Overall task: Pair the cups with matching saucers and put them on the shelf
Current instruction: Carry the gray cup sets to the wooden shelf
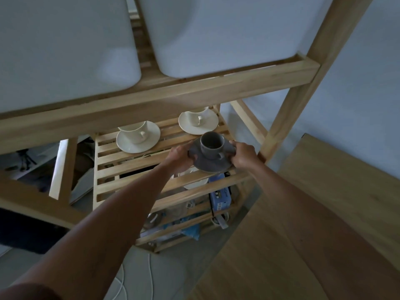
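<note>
A grey cup (211,145) stands upright on a grey saucer (213,164). My left hand (179,153) grips the saucer's left rim and my right hand (243,153) grips its right rim. The saucer is at the front right of the slatted wooden shelf (129,163); I cannot tell whether it touches the slats. Further back on the same shelf stand two cream pairs: a cup (135,132) on its saucer (138,139) at the left, and a cup (198,118) on its saucer (198,123) at the right, partly hidden by the beam above.
Two large white bins (216,33) fill the shelf above, over a thick wooden beam (164,98). Lower shelves hold a blue box (220,195), a white dish (195,182) and clutter. A wooden table (324,213) lies at the right. White cables (121,284) run along the floor.
</note>
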Available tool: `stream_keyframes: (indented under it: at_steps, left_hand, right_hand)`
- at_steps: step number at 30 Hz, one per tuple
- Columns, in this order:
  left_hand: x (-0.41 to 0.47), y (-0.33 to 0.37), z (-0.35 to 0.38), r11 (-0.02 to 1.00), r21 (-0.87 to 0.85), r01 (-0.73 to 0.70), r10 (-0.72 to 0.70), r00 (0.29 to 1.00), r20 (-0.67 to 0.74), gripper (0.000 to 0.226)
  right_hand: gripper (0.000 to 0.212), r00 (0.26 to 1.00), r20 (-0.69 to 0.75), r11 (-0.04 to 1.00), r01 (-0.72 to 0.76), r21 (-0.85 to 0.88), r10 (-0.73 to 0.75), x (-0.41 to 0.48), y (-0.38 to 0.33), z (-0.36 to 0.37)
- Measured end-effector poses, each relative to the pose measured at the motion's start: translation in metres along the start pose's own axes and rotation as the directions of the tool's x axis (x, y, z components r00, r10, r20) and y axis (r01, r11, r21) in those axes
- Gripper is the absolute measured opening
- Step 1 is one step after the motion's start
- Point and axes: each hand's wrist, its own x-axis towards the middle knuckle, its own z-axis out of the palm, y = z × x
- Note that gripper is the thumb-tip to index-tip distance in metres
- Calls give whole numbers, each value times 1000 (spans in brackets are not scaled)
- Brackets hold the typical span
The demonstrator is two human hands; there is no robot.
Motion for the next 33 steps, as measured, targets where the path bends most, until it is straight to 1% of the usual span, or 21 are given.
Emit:
stream_keyframes:
  at_steps: [4, 7, 13, 14, 16, 18, 19, 22, 24, 26, 31, 33]
  left_hand:
    - [3, -3, 2, 1000, -8, -9, 9, 1000, -15, 51]
    - [4, -4, 4, 1000, -25, -10, 10, 1000, -10, 52]
    - [-11, -7, 0, 997, -52, 64, -65, 998, -18, 61]
    - [-16, -7, -1, 996, -45, 71, -72, 997, -23, 63]
    - [-27, -8, -4, 997, -11, 71, -71, 997, -27, 65]
    - [-44, -4, -6, 999, 6, 49, -49, 999, -18, 66]
    - [-54, -1, -6, 1000, 6, 27, -27, 999, -17, 66]
    - [-81, 11, -7, 999, -3, -45, 45, 999, -19, 69]
    - [-103, 23, -6, 997, 16, -78, 79, 997, -17, 75]
    - [-122, 35, -1, 992, 59, -110, 113, 992, -49, 78]
    - [-165, 81, 18, 978, 59, -198, 202, 977, -71, 77]
    - [-180, 106, 27, 973, 33, -227, 228, 972, -62, 75]
  right_hand:
    - [49, 1000, -7, 1000, -7, 17, 7, 0, 2, 2]
    - [43, 1000, -3, 1000, -6, 2, 6, -3, 0, 1]
    - [45, 1000, -2, 1000, 23, 12, -23, -24, 0, -4]
    - [48, 1000, 5, 999, 29, 19, -29, -31, 0, -6]
    - [60, 999, 24, 999, 38, -8, -38, -44, -2, -9]
    - [71, 998, 38, 997, 58, -42, -56, -61, -4, -14]
    - [73, 996, 47, 997, 71, -17, -70, -71, -5, -18]
    - [79, 985, 74, 984, 147, 96, -154, -103, -8, -34]
    - [80, 974, 90, 973, 198, 115, -209, -131, -6, -46]
    - [82, 967, 103, 969, 225, 100, -235, -156, 0, -58]
    - [87, 972, 88, 976, 218, -5, -217, -225, 32, -96]
    - [87, 983, 51, 984, 177, -27, -176, -255, 51, -112]
